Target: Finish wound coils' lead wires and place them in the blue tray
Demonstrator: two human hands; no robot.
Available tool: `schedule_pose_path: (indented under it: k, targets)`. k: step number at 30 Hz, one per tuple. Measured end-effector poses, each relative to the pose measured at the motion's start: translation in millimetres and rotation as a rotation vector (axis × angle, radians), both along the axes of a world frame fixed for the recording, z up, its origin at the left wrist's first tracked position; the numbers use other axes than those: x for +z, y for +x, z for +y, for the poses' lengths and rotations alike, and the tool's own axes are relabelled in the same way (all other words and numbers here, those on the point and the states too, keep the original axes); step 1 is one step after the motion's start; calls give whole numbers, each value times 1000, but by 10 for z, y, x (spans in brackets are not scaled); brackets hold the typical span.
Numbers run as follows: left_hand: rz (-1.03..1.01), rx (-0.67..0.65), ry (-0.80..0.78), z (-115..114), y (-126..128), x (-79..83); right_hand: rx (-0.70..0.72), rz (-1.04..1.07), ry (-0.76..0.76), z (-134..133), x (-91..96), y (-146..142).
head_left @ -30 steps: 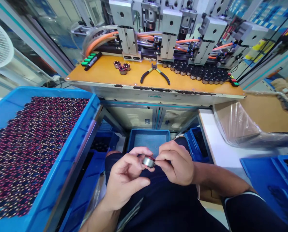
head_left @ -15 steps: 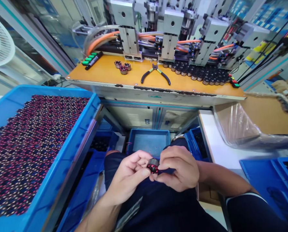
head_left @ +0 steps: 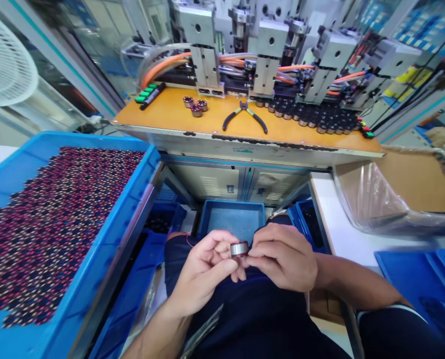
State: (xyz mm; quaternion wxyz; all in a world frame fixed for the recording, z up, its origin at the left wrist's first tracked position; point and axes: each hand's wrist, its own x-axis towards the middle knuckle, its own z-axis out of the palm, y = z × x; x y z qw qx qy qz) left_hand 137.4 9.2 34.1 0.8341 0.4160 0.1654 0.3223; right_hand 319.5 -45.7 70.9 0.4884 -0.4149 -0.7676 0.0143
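A small motor stator, with a grey metal ring and red windings at its rims, is held over my lap. My left hand pinches it from the left between thumb and fingers. At the stator's right edge, the bent fingers and thumb of my right hand close on it; their tips partly hide that side. A thin pink wire curves beside my left hand, over my leg.
On my left, a blue bin holds many wound stators. Pliers, three stators, markers and rows of black-topped parts lie on the orange bench below the machine. A blue tray sits beyond my knees.
The stator has turned in my fingers: its wound open face showed before, and now its grey outer side does. My right hand has shifted slightly right. The pink wire shows more clearly.
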Motion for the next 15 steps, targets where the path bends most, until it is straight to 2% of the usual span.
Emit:
schedule_pose_path:
  k: [4,8,10,13,15]
  targets:
    - [-108,98,10,-20,38,4,-88,22,-116,-27,129,-24]
    - [-191,159,-67,4,54,-34,-2,-44,-156,-8,227,-11]
    - [-157,59,-91,26,54,-54,59,-104,-145,5,253,2]
    - [-84,-225,-96,46,40,-80,105,-188,-132,15,271,18]
    - [-72,-300,-99,41,22,-94,112,-230,-124,15,272,19]
